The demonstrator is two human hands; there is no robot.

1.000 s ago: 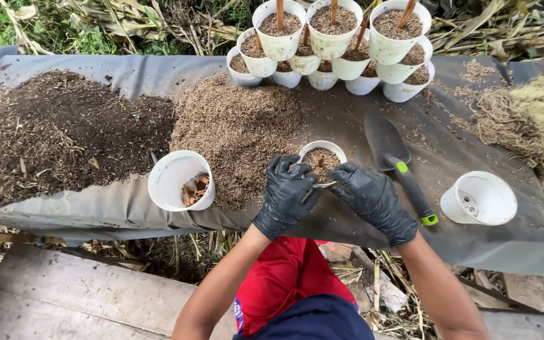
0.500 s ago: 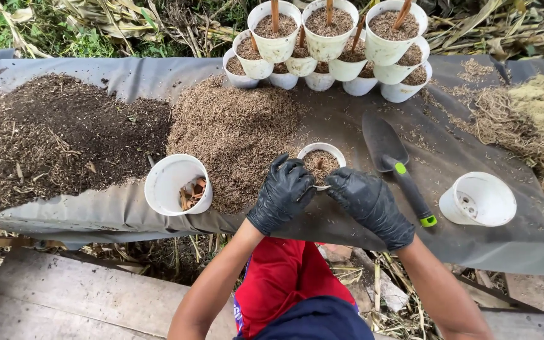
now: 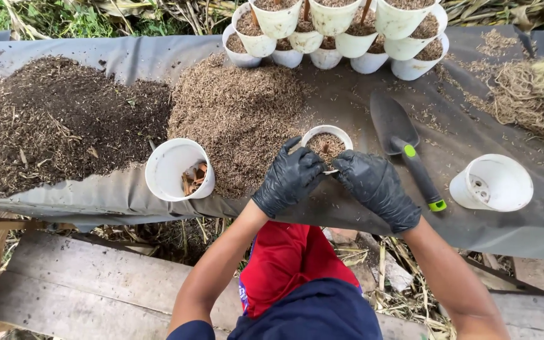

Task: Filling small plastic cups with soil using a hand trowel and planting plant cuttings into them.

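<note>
Both gloved hands clasp a small white pot (image 3: pixel 327 142) near the bench's front edge: left hand (image 3: pixel 289 178) wraps its near-left rim, right hand (image 3: pixel 376 187) its near-right, equally close.

We cup a small white pot (image 3: pixel 327 143) of husk mix with our gloved left hand (image 3: pixel 289 178) and right hand (image 3: pixel 377 187); the pinched fingers (image 3: pixel 341 165) hold something pale, perhaps a tag. A trowel (image 3: pixel 404 145) lies just beside on the grey-covered surface (image 3: pixel 347 94).
</note>
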